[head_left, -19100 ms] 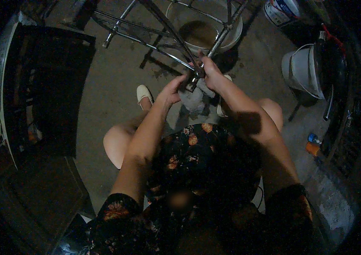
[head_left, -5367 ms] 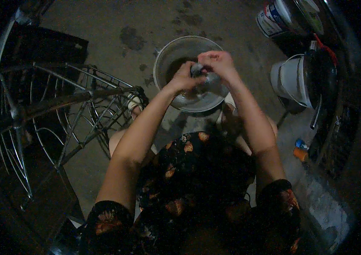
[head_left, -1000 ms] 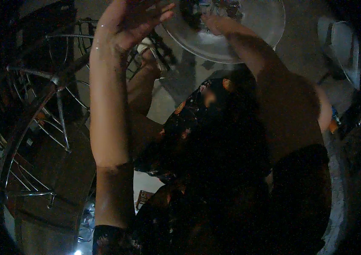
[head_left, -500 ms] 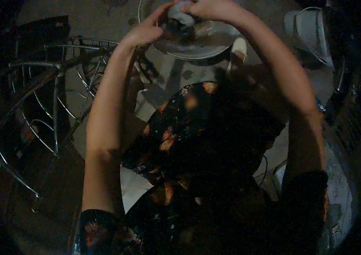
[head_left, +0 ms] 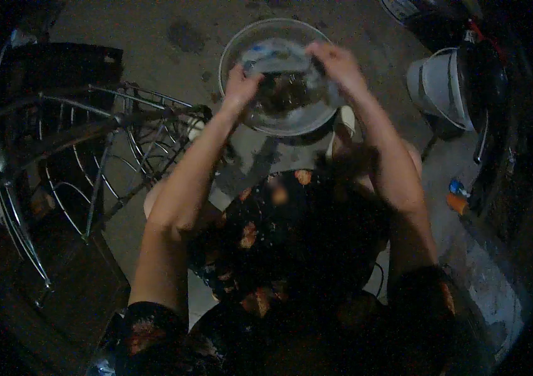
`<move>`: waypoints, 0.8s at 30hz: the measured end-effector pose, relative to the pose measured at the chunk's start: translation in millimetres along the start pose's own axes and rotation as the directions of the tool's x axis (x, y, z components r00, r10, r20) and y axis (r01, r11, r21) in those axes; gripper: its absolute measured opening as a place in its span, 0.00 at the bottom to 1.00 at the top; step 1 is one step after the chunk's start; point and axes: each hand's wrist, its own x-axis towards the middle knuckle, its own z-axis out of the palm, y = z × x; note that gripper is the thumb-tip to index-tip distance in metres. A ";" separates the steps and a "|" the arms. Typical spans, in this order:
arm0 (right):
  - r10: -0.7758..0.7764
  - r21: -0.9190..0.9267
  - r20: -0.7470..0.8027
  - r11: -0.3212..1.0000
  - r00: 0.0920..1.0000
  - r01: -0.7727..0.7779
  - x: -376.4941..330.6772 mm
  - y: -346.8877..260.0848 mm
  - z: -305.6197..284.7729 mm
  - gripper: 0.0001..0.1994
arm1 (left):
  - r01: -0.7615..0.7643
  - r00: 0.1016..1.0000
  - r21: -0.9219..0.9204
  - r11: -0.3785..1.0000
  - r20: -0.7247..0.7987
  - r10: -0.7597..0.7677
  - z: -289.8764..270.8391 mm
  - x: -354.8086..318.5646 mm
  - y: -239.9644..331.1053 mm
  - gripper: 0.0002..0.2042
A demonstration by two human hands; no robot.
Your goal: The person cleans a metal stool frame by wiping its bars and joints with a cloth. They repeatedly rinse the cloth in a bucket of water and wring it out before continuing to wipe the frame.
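Note:
A round pale basin [head_left: 286,132] with dark water in it stands on the floor in front of me. Above the water, a light grey piece of cloth [head_left: 279,57] with blue patches is stretched between my two hands; its exact kind is too dim to tell. At the cloth's left end, my left hand [head_left: 241,88] is closed, fingers on its edge. My right hand [head_left: 339,67] pinches the right end, slightly higher and blurred. Part of the cloth hangs down at the right inside the basin.
To my left stands a rack of curved metal bars [head_left: 84,125]. A white bucket with a wire handle [head_left: 442,88] is at the far right. An orange and blue object [head_left: 458,199] lies nearer on the right. My light shoe [head_left: 346,119] is beside the basin.
The bunched cloth is now spread out between my hands, which have moved apart. More of the basin shows, as the view has shifted and the hands sit lower in it.

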 end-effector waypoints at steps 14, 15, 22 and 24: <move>0.098 0.755 0.526 0.402 0.845 -0.518 -9.4 28.2 49.1 0.26 | 0.253 0.954 -0.561 0.789 0.279 -0.107 -19.1 -30.8 72.6 0.17; 0.110 0.740 0.602 0.295 0.791 -0.604 -6.0 13.3 52.7 0.27 | 0.266 0.957 -0.550 0.791 0.249 -0.149 -21.8 -21.3 65.6 0.18; 0.049 0.618 0.757 0.271 0.652 -0.738 -14.9 -17.1 47.4 0.26 | 0.320 0.944 -0.649 0.691 0.279 -0.175 -26.9 -10.0 57.5 0.26; -0.006 0.586 0.800 0.223 0.600 -0.779 -16.9 -13.4 47.7 0.26 | 0.368 0.920 -0.726 0.581 0.374 -0.115 -23.2 -8.9 51.3 0.29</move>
